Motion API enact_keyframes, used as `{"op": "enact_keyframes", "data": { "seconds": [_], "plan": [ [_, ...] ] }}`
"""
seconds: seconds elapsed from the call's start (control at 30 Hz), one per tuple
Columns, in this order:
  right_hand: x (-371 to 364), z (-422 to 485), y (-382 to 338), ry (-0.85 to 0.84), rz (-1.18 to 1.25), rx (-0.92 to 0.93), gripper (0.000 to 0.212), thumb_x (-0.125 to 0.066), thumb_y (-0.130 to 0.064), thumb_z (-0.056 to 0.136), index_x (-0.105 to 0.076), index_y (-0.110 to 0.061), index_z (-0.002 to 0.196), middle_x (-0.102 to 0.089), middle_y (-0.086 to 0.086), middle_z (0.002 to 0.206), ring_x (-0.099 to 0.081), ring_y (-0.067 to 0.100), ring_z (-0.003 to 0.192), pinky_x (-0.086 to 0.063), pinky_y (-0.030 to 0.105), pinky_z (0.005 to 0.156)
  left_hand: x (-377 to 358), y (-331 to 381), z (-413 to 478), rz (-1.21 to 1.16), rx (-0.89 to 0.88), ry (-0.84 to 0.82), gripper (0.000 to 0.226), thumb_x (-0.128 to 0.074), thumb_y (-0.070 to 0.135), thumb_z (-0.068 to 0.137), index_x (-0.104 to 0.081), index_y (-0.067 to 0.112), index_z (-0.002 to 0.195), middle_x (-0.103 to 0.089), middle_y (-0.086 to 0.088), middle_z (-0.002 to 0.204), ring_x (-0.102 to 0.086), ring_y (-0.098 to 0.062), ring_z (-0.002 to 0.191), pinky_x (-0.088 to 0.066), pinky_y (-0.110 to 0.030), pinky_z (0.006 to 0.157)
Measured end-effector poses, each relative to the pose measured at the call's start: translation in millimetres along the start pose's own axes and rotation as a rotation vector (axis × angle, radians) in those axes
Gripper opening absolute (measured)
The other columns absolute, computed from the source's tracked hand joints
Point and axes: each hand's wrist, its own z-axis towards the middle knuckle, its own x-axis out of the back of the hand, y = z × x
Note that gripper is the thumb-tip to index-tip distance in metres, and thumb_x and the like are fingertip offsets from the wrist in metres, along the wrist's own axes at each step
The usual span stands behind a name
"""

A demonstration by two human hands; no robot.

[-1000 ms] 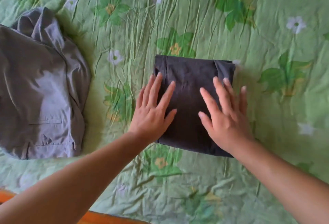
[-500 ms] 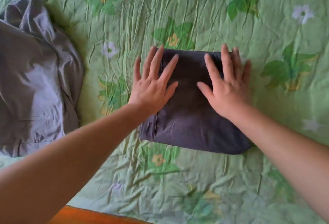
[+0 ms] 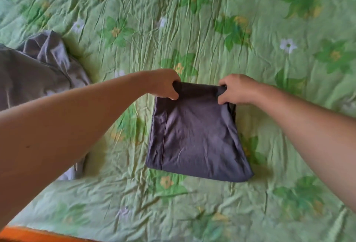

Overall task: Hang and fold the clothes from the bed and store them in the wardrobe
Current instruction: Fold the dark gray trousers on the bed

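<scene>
The folded dark garment lies flat on the bed, except its far edge, which our left grip and right grip each clasp at a corner, fingers curled round the cloth. Its body stretches from both grips toward us, so we judge the pull comes nearward.

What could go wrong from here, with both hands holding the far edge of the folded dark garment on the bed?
1. The left hand and the right hand grip the folded dark garment only at its far edge. If it is lifted this way, the loose layers may hang down and unfold.
2. The left forearm seems to pass over the grey garment, so pulling back could drag or crumple it.
</scene>
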Motion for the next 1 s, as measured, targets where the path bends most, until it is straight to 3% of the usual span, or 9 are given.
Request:
{"op": "enact_keyframes", "data": {
  "seconds": [0.07,0.23,0.3,0.5,0.63,0.73,0.8,0.9,1.0],
  "plan": [
    [22,-18,-7,0.052,0.016,0.056,0.015,-0.072,-0.020,0.076,-0.058,-0.017,0.074,-0.061,0.005,0.075,-0.060,0.025,0.071,-0.038,0.031,0.053,16,8,-18,0.049,-0.060,0.078,0.012,-0.067,0.018,0.085,-0.062,0.008,0.089,-0.061,-0.007,0.084,-0.058,-0.026,0.078,-0.046,-0.034,0.066],
    [95,-72,-20,0.734,-0.018,0.277,0.017,-0.070,-0.024,0.079,-0.061,-0.019,0.092,-0.065,0.008,0.087,-0.059,0.035,0.081,-0.046,0.039,0.064,82,28,-77,0.052,-0.188,0.605,0.016,-0.066,0.023,0.086,-0.054,0.021,0.096,-0.051,0.002,0.096,-0.054,-0.024,0.079,-0.044,-0.034,0.063],
    [103,-95,-27,0.869,-0.062,0.363,0.021,-0.070,-0.021,0.076,-0.059,-0.019,0.093,-0.062,0.006,0.090,-0.057,0.034,0.081,-0.046,0.038,0.062,85,38,-97,0.116,-0.248,0.745,0.025,-0.067,0.023,0.084,-0.055,0.022,0.106,-0.051,0.002,0.103,-0.054,-0.022,0.079,-0.050,-0.036,0.063],
    [-12,-120,-10,0.734,-0.352,0.308,0.037,-0.075,-0.013,0.066,-0.060,-0.011,0.099,-0.053,0.011,0.094,-0.054,0.037,0.088,-0.047,0.045,0.068,-33,33,-115,0.325,-0.178,0.662,0.048,-0.069,0.018,0.081,-0.050,0.021,0.126,-0.052,-0.006,0.118,-0.053,-0.029,0.109,-0.051,-0.044,0.089],
    [-111,-112,9,0.303,-0.423,0.175,0.066,-0.061,-0.059,0.084,-0.052,-0.021,0.137,-0.052,0.005,0.123,-0.051,0.031,0.113,-0.045,0.045,0.088,-135,15,-110,0.272,-0.045,0.293,0.056,-0.058,0.039,0.092,-0.042,0.025,0.144,-0.040,-0.004,0.139,-0.041,-0.027,0.131,-0.042,-0.045,0.108],
    [-133,-87,14,0.476,-0.286,0.228,0.051,-0.045,-0.056,0.093,-0.061,-0.018,0.124,-0.055,0.005,0.119,-0.056,0.032,0.107,-0.047,0.046,0.084,-158,2,-90,0.151,0.017,0.471,0.050,-0.044,0.041,0.098,-0.041,0.026,0.145,-0.033,-0.007,0.150,-0.031,-0.029,0.142,-0.037,-0.049,0.113],
    [-132,-57,9,0.610,-0.279,0.255,0.046,-0.047,-0.047,0.095,-0.058,-0.019,0.130,-0.049,0.010,0.138,-0.050,0.037,0.126,-0.038,0.055,0.103,-154,1,-62,0.114,0.040,0.597,0.054,-0.035,0.041,0.101,-0.028,0.027,0.153,-0.016,-0.010,0.163,-0.009,-0.029,0.153,-0.021,-0.049,0.121],
    [-125,-8,4,0.656,-0.345,0.232,0.065,-0.043,-0.057,0.095,-0.036,-0.029,0.153,-0.018,0.010,0.166,-0.014,0.039,0.152,-0.002,0.068,0.116,-146,-1,-18,0.196,0.074,0.682,0.062,-0.028,0.051,0.103,-0.010,0.034,0.159,0.010,-0.009,0.167,0.014,-0.027,0.154,-0.005,-0.051,0.124],
    [-120,31,10,0.669,-0.372,0.159,0.081,-0.032,-0.076,0.090,-0.020,-0.036,0.159,-0.006,0.009,0.169,-0.005,0.038,0.154,-0.002,0.073,0.115,-145,-13,16,0.208,0.116,0.690,0.067,-0.030,0.059,0.100,-0.008,0.037,0.159,0.011,-0.011,0.167,0.014,-0.029,0.154,-0.007,-0.057,0.122]
  ]
}}
